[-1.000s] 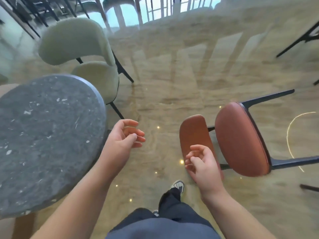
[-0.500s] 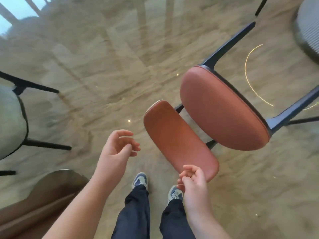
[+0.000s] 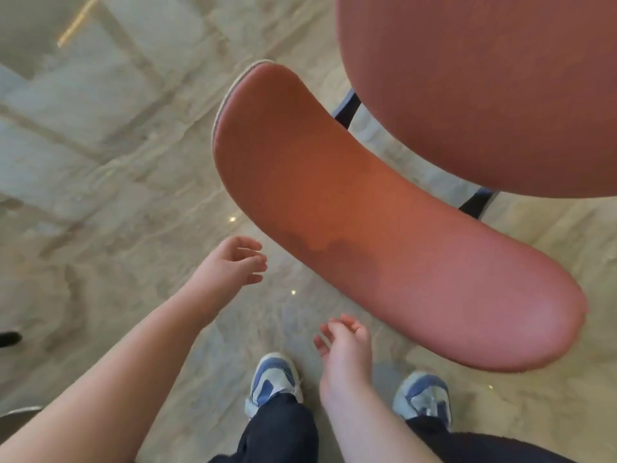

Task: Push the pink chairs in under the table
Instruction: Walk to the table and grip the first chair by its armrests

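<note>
One pink chair [image 3: 384, 235], two hands and two shoes are counted. At the far left edge, low down, a small dark object [image 3: 10, 338] is cut off by the frame, and below it a curved grey rim [image 3: 20, 411] is just seen; what either belongs to cannot be told. Between that edge and the chair, a broad stretch of glossy marbled floor [image 3: 100, 168] is left open, marked only by reflections and small light spots.

The left hand [image 3: 233, 265] is held over this floor with its fingers loosely curled and nothing held. It is near the lower left edge of the chair's backrest, but apart from it. Below, the two blue-and-white shoes [image 3: 272, 382] are planted on the floor.

The right hand [image 3: 344, 342] is raised between the shoes, fingers relaxed and spread, empty. It is just beside the backrest's lower edge, without contact.

The backrest is seen sweeping from upper centre down to the right, with the seat [image 3: 484, 88] beyond it at the top right, cut off by the frame. Dark frame bars [image 3: 347, 108] are seen between the two.
</note>
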`<state>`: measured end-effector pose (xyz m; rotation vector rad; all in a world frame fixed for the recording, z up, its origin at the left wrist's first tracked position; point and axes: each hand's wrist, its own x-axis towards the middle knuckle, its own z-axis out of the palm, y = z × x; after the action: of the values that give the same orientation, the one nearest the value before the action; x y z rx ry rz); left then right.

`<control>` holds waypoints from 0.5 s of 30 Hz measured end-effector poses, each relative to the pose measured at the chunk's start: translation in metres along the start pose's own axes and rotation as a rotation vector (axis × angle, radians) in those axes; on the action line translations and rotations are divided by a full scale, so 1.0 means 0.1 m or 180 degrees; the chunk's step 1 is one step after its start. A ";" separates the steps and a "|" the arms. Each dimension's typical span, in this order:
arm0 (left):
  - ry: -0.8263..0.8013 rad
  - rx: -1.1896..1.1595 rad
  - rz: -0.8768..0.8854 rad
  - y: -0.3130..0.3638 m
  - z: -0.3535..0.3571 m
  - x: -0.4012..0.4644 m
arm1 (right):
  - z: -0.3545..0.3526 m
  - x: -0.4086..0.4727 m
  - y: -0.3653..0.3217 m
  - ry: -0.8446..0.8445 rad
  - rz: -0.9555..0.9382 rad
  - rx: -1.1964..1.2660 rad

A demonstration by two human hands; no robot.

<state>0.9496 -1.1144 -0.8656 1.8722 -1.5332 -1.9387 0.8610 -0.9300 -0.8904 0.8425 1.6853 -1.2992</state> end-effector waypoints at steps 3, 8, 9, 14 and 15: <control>-0.0035 -0.0302 -0.0411 -0.42 0.15 0.61 | 0.13 0.60 0.23 0.0190 0.0228 0.0566; -0.0053 -0.0891 -0.0528 -0.77 0.42 1.27 | 0.16 1.25 0.28 0.0524 0.0296 0.1238; -0.0110 -0.0923 -0.0504 -0.81 0.46 1.34 | 0.16 1.33 0.27 0.0568 0.0313 0.1350; -0.0479 -0.1332 -0.0436 -0.93 0.56 1.51 | 0.16 1.48 0.15 0.0664 0.0445 0.1841; -0.0482 -0.1357 -0.0411 -0.93 0.57 1.52 | 0.16 1.48 0.14 0.0633 0.0491 0.1909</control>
<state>0.9176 -1.1279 -1.0489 1.7072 -0.9377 -2.2833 0.8120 -0.9394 -1.0318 1.4596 1.3443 -1.6820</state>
